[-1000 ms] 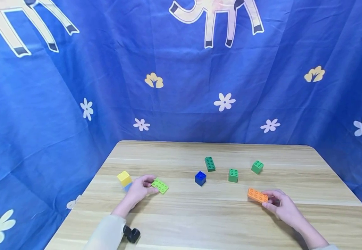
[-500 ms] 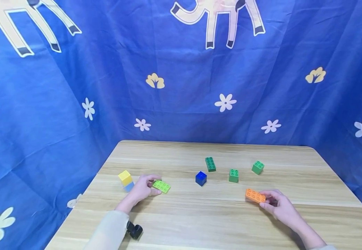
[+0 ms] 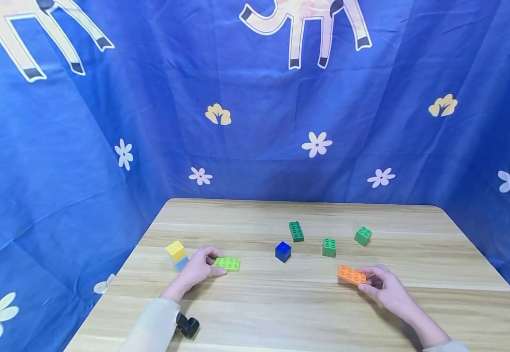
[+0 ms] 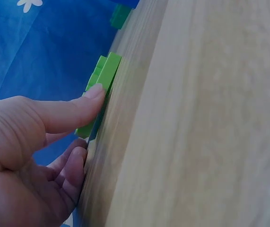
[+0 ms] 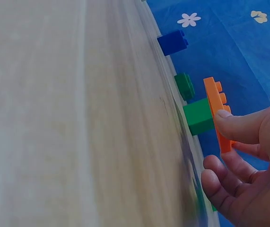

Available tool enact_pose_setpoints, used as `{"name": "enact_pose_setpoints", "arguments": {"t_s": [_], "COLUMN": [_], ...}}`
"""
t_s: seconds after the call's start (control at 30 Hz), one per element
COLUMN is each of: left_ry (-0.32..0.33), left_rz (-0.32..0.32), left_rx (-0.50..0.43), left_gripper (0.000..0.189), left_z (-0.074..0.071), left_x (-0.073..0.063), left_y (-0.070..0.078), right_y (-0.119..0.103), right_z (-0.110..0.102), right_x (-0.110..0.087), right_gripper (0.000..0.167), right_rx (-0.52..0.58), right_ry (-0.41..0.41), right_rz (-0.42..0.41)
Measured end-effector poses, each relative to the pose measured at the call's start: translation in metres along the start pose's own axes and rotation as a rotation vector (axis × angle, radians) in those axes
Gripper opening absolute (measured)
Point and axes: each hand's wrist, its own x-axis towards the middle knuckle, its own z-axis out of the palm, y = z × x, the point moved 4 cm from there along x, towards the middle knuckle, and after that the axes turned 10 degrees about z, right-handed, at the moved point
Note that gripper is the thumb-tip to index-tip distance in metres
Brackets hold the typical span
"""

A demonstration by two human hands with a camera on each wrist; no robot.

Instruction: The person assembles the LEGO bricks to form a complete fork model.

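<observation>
On the left of the table, my left hand [image 3: 198, 267] pinches a flat lime-green toy brick [image 3: 228, 264] between thumb and fingers, its studs facing up. The left wrist view shows the thumb along the near side of that lime brick [image 4: 107, 71], close over the wood. My right hand [image 3: 386, 287] pinches a flat orange toy brick [image 3: 351, 275] by its right end, studs up. In the right wrist view the orange brick [image 5: 215, 101] is held above the tabletop, with the lower fingers loosely curled beneath it.
Between the hands stand a dark blue brick [image 3: 283, 252], a long dark green brick [image 3: 296, 231] and two square green bricks, one nearer [image 3: 329, 247], one farther right [image 3: 363, 235]. A yellow block [image 3: 176, 251] with a blue one [image 3: 182, 263] sits beside the left hand.
My right hand has carried the orange brick leftward toward the middle. The left hand has turned the lime brick so its long side runs straight across, with a slight shift right.
</observation>
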Motion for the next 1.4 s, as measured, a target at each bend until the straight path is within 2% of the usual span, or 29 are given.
{"name": "enact_pose_setpoints", "arguments": {"t_s": [0.2, 0.5, 0.73, 1.1, 1.4], "left_ry": [0.016, -0.004, -0.017, -0.049, -0.089], "left_rz": [-0.01, -0.006, -0.017, -0.001, 0.07], "left_rx": [0.008, 0.024, -0.014, -0.07, -0.078], "left_gripper": [0.037, 0.038, 0.036, 0.038, 0.039], "left_z": [-0.003, -0.003, -0.001, 0.01, 0.024], "left_x": [-0.002, -0.004, -0.006, -0.012, -0.015], "left_y": [-0.001, 0.005, 0.009, 0.019, 0.033], "right_y": [-0.004, -0.011, -0.02, -0.029, -0.033], "right_z": [0.006, 0.014, 0.021, 0.033, 0.042], "right_x": [0.002, 0.003, 0.005, 0.007, 0.007], "right_gripper": [0.035, 0.036, 0.036, 0.039, 0.038], "right_rx": [0.01, 0.015, 0.038, 0.084, 0.097], "right_ry": [-0.024, -0.049, -0.068, -0.124, -0.154], "right_rz": [0.009, 0.035, 0.021, -0.003, -0.016]}}
